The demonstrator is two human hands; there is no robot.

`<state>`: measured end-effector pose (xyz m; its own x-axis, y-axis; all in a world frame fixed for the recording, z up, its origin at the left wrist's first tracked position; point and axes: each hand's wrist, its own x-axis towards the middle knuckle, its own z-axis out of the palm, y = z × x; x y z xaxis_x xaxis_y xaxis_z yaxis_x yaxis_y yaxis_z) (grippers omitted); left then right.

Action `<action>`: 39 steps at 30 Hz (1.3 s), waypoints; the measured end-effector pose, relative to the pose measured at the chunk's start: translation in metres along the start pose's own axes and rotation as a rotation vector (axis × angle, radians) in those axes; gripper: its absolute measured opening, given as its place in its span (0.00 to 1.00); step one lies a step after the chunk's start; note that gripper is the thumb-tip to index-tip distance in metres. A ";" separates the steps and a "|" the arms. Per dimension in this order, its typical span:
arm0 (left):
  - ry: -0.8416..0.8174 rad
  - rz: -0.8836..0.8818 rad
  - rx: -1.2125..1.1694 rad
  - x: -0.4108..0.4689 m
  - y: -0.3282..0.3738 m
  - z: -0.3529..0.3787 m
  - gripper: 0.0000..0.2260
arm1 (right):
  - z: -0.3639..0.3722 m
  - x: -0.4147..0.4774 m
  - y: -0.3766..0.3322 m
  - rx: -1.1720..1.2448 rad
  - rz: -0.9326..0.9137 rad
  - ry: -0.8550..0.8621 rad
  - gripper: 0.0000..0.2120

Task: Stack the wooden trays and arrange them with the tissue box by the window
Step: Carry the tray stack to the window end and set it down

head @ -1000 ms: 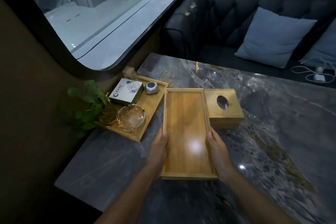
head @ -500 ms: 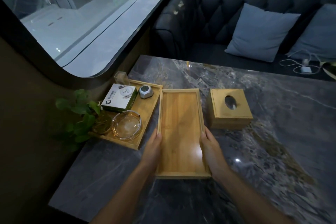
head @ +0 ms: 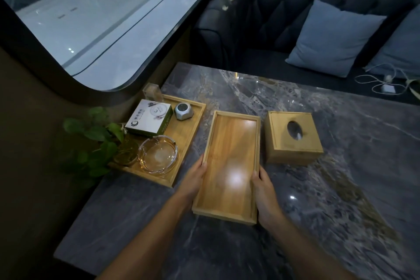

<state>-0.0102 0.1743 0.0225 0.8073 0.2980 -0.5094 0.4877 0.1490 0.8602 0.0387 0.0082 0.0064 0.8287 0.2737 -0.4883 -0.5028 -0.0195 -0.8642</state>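
I have my left hand (head: 193, 179) and right hand (head: 264, 191) pressed to the long sides of the empty wooden tray (head: 229, 166), each grip clamped on its rim near the close end, the tray over the marble counter (head: 341, 200). Just right of it stands the tissue box (head: 292, 137), apart from it; left sits the second tray (head: 181, 141) holding a glass ashtray (head: 158, 154), a white-green box (head: 148, 118) and a small grey device (head: 183, 111), under the window (head: 102, 18).
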 end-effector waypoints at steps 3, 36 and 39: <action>-0.003 0.010 -0.001 0.007 0.001 -0.004 0.20 | 0.001 0.009 -0.002 0.017 0.010 -0.031 0.18; 0.282 -0.330 -1.029 -0.043 -0.032 -0.049 0.21 | 0.035 0.038 -0.010 0.034 0.047 -0.111 0.20; 0.265 -0.330 -1.031 -0.042 -0.032 -0.050 0.21 | 0.035 0.038 -0.010 0.024 0.050 -0.111 0.20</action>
<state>-0.0765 0.2037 0.0179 0.5326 0.2726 -0.8012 0.0565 0.9332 0.3550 0.0665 0.0527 0.0014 0.7708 0.3778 -0.5130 -0.5495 -0.0132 -0.8354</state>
